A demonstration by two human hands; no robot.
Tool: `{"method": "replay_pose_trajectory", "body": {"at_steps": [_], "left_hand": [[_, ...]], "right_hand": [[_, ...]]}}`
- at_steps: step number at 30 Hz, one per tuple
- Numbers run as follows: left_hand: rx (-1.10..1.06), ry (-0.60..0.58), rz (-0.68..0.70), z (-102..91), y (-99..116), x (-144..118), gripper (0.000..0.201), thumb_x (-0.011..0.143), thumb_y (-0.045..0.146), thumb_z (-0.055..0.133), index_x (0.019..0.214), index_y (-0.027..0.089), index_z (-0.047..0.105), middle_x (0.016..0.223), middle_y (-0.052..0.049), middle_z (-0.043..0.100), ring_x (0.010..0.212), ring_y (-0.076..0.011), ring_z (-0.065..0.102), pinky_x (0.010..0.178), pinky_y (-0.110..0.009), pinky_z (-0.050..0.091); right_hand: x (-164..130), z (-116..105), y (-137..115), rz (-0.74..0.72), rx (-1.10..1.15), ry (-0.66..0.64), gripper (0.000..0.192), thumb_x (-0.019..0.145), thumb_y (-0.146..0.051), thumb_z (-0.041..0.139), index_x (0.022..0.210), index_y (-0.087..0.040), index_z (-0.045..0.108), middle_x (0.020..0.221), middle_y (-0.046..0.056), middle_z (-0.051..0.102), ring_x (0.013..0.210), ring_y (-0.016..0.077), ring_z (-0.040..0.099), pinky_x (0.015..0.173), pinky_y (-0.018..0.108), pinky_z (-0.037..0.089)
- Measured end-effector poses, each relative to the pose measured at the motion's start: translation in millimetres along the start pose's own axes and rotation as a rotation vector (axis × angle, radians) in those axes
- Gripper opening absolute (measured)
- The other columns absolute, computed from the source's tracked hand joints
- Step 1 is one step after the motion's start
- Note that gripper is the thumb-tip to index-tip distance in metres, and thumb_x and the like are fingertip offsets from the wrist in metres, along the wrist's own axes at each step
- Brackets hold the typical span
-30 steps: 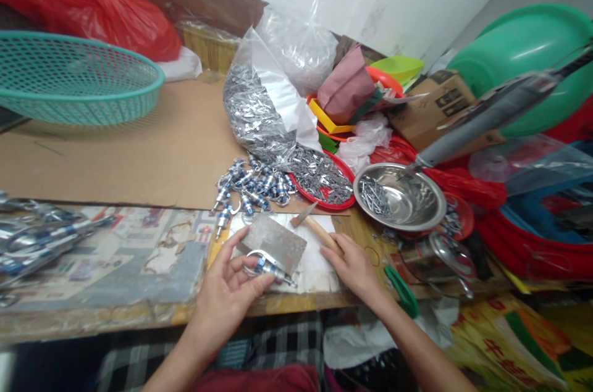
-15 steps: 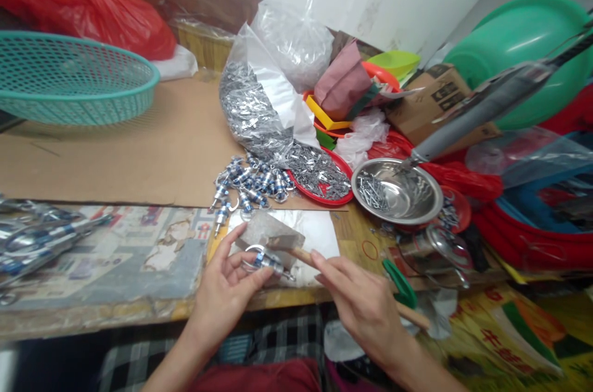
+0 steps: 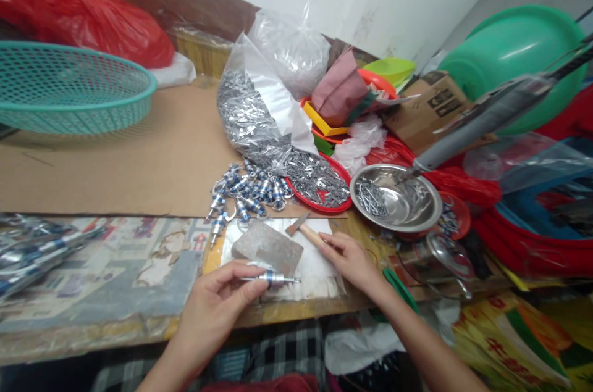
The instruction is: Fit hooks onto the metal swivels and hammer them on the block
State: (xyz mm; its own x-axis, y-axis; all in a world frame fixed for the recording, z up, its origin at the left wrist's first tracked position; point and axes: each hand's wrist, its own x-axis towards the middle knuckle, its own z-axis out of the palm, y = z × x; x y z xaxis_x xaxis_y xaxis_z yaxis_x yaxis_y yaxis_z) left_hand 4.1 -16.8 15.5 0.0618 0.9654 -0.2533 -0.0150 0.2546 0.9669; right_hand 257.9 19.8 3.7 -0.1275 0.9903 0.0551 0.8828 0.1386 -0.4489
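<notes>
My left hand (image 3: 222,296) pinches a silver and blue metal fitting (image 3: 273,278), its thin tip pointing right over the near edge of a grey metal block (image 3: 271,244). Fingers closed round its wooden handle, my right hand (image 3: 352,259) holds a small hammer (image 3: 309,233). The hammer's head lies to the right of the block's far corner, above white paper (image 3: 324,281). Just behind the block is a pile of similar silver and blue fittings (image 3: 252,191), some with hooks or rings.
Small metal clips fill a red tray (image 3: 340,200) and a plastic bag (image 3: 250,114). To the right stand a steel bowl (image 3: 403,219) holding pins and a grey tool (image 3: 477,123) slanting above it. A teal basket (image 3: 78,111) and more fittings (image 3: 41,256) are at left.
The hammer has moved up and away from my left hand to the far right of the block. My left hand has turned the fitting, now more level, and shifted slightly down.
</notes>
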Motion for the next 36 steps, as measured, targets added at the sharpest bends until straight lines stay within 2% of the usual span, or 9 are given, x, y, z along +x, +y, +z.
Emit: {"method": "replay_pose_trajectory", "body": {"at_steps": [4, 8, 14, 19, 23, 25, 26, 29, 36], "left_hand": [[0.027, -0.026, 0.042, -0.9, 6.6, -0.3, 0.016, 0.064, 0.034, 0.066, 0.059, 0.021, 0.073, 0.093, -0.009, 0.070, 0.089, -0.0257, 0.063, 0.071, -0.030, 0.051], [0.063, -0.039, -0.019, 0.2, 8.1, -1.0, 0.015, 0.063, 0.034, 0.066, 0.066, 0.022, 0.075, 0.089, -0.008, 0.074, 0.084, -0.0252, 0.066, 0.067, -0.029, 0.053], [-0.027, 0.046, -0.042, 1.2, 7.2, -5.9, 0.014, 0.062, 0.030, 0.068, 0.073, 0.024, 0.075, 0.072, -0.001, 0.076, 0.063, -0.0193, 0.069, 0.061, -0.024, 0.055], [0.018, 0.037, 0.091, -1.1, 1.4, -7.6, 0.025, 0.064, 0.024, 0.067, 0.089, 0.029, 0.072, 0.084, 0.002, 0.075, 0.074, -0.0190, 0.070, 0.067, -0.024, 0.056], [0.069, 0.083, 0.209, 1.2, -1.4, -13.0, 0.033, 0.068, 0.024, 0.066, 0.099, 0.032, 0.068, 0.085, 0.003, 0.075, 0.078, -0.0175, 0.070, 0.073, -0.024, 0.055], [0.038, 0.093, 0.228, 3.1, -0.6, -15.6, 0.034, 0.069, 0.023, 0.065, 0.102, 0.031, 0.066, 0.085, 0.002, 0.075, 0.075, -0.0171, 0.070, 0.072, -0.024, 0.056], [0.019, 0.080, 0.238, 3.8, 0.0, -16.4, 0.035, 0.069, 0.023, 0.065, 0.103, 0.032, 0.066, 0.085, 0.002, 0.075, 0.072, -0.0168, 0.071, 0.070, -0.024, 0.056], [-0.011, 0.028, 0.276, 4.4, 1.7, -16.9, 0.039, 0.067, 0.018, 0.066, 0.103, 0.034, 0.065, 0.085, 0.003, 0.075, 0.071, -0.0159, 0.071, 0.067, -0.021, 0.056], [0.031, 0.079, 0.317, 3.3, 8.3, -20.5, 0.037, 0.065, 0.015, 0.067, 0.095, 0.036, 0.068, 0.080, 0.005, 0.075, 0.069, -0.0155, 0.071, 0.065, -0.019, 0.056]], "right_hand": [[57.1, -9.9, -7.4, 0.081, -0.255, 0.105, 0.030, 0.089, -0.020, 0.038, 0.103, -0.018, 0.065, 0.102, 0.009, 0.065, 0.094, 0.0164, 0.059, 0.084, 0.026, 0.043], [110.2, -9.7, -8.6, 0.175, -0.317, 0.040, 0.019, 0.075, -0.012, 0.054, 0.085, -0.015, 0.070, 0.089, 0.014, 0.068, 0.091, 0.0256, 0.061, 0.080, 0.034, 0.044], [131.3, -7.6, 4.5, 0.213, -0.239, -0.001, 0.028, 0.059, -0.009, 0.063, 0.085, -0.014, 0.070, 0.084, 0.012, 0.070, 0.085, 0.0251, 0.064, 0.075, 0.028, 0.045], [112.9, -15.3, 10.7, 0.201, -0.050, 0.130, 0.017, 0.067, -0.018, 0.059, 0.077, -0.012, 0.072, 0.074, 0.010, 0.070, 0.076, 0.0239, 0.065, 0.071, 0.028, 0.046], [68.6, -14.0, -28.2, 0.137, 0.164, 0.250, 0.028, 0.080, -0.031, 0.051, 0.092, -0.012, 0.068, 0.090, 0.010, 0.069, 0.082, 0.0189, 0.063, 0.074, 0.027, 0.048], [37.6, -8.4, -59.3, 0.069, 0.316, 0.210, 0.026, 0.081, -0.035, 0.051, 0.091, -0.016, 0.067, 0.081, 0.005, 0.069, 0.074, 0.0154, 0.063, 0.067, 0.026, 0.049], [22.3, -5.0, -74.5, -0.004, 0.542, 0.148, 0.022, 0.080, -0.033, 0.054, 0.084, -0.016, 0.068, 0.076, 0.004, 0.067, 0.072, 0.0157, 0.062, 0.067, 0.027, 0.049], [-13.0, 4.8, -106.9, -0.152, 0.873, 0.061, 0.010, 0.074, -0.025, 0.063, 0.074, -0.019, 0.070, 0.079, 0.004, 0.061, 0.079, 0.0158, 0.059, 0.073, 0.029, 0.046], [-34.9, 20.9, -113.4, -0.011, 1.156, 0.010, 0.007, 0.073, -0.029, 0.067, 0.077, -0.025, 0.070, 0.089, 0.002, 0.053, 0.088, 0.0155, 0.054, 0.083, 0.030, 0.043]]}}
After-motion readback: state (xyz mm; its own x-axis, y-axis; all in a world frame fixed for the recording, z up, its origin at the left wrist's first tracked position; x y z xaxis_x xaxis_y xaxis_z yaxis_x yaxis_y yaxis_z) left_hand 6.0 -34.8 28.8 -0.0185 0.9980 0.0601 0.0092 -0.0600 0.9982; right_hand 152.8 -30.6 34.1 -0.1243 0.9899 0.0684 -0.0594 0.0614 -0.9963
